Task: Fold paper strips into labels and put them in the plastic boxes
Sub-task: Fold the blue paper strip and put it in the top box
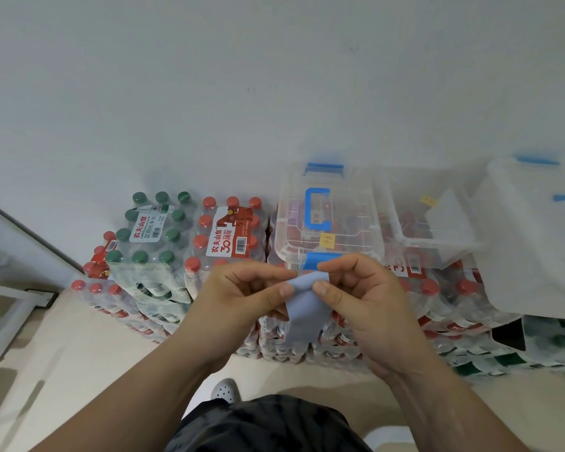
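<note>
Pale-blue paper strip (302, 308) hangs between both hands in front of the boxes, its top end bent over. The left hand (242, 298) and the right hand (366, 305) each pinch it between thumb and forefinger, so the fold looks only just begun. Beyond it, a closed clear plastic box with blue handle (356, 197) and an open clear plastic box (402, 238) stand side by side on shrink-wrapped packs of bottled water (229, 233). Small yellow slips (327, 239) show at both boxes, likely labels already placed. This strip is not yet fully folded or boxed.
</note>
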Demonstrator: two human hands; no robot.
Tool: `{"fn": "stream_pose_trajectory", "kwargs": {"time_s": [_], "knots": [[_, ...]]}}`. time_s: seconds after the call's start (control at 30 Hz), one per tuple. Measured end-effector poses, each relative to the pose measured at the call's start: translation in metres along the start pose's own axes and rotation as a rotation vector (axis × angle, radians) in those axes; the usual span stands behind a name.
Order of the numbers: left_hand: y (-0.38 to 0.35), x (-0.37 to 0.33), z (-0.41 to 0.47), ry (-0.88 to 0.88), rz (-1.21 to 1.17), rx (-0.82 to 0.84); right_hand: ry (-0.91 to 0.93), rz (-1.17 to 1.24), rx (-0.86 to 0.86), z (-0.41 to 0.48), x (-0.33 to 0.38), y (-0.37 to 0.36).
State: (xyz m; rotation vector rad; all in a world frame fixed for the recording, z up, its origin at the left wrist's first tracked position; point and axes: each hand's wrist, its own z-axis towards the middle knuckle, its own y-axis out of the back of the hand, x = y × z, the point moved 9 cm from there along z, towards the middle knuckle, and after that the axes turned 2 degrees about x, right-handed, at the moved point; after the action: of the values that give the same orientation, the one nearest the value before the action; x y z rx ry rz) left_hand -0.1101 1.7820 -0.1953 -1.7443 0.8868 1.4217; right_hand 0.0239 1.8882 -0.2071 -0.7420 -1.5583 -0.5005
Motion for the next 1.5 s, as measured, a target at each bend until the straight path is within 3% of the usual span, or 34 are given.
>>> {"fn": "stream_pose_trajectory", "kwargs": {"time_s": [0.3, 0.57, 1.03, 1.23, 1.5], "knots": [[0.017, -0.012, -0.002, -0.065, 0.018, -0.155, -0.038, -0.042, -0.018, -0.002, -0.002, -0.013], [0.032, -0.011, -0.005, -0.062, -0.015, -0.16, -0.074, -0.255, -0.126, 0.005, -0.006, -0.015], [0.066, 0.005, -0.022, -0.047, 0.013, -0.215, -0.053, -0.45, -0.013, 0.004, -0.007, -0.048], [0.091, 0.008, -0.034, -0.074, -0.042, -0.258, -0.135, -0.423, -0.002, 0.002, -0.012, -0.074], [0.108, 0.013, -0.046, -0.088, -0.115, -0.286, -0.099, -0.414, 0.037, 0.003, -0.014, -0.097]]}}
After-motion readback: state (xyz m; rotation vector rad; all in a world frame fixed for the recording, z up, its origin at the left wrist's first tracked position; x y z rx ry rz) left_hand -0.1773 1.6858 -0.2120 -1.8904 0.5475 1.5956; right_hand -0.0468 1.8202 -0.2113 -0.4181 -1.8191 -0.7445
